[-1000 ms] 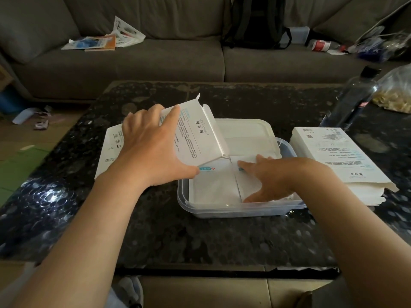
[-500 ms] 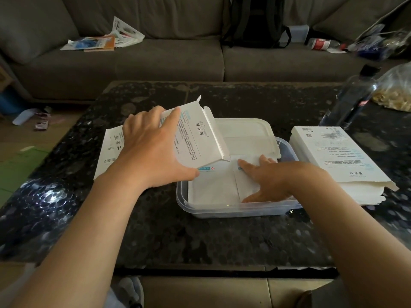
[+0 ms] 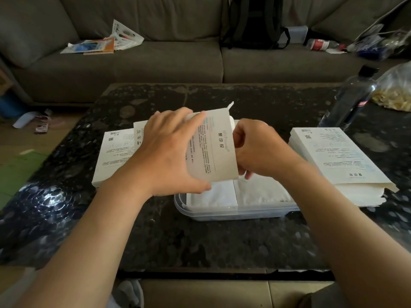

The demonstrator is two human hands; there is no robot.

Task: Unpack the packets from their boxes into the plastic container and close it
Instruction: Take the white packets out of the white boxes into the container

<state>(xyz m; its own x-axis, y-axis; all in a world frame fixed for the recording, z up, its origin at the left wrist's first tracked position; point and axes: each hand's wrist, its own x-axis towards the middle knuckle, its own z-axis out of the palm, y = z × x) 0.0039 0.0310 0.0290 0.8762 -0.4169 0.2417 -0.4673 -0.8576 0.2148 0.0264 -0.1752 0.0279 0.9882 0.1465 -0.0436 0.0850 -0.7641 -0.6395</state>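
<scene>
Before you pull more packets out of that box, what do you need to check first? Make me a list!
1. Grip: the left hand holds the box round its side. Ok.
2. Aim: the box's open end hangs over the container. Ok.
3. Pull: the right hand curls at the open end, but what it holds is hidden. Cannot tell.
4. The packets inside lie flat. Ok.
5. Room for more packets. Cannot tell.
6. The bottle stands clear of both hands. Ok.
</scene>
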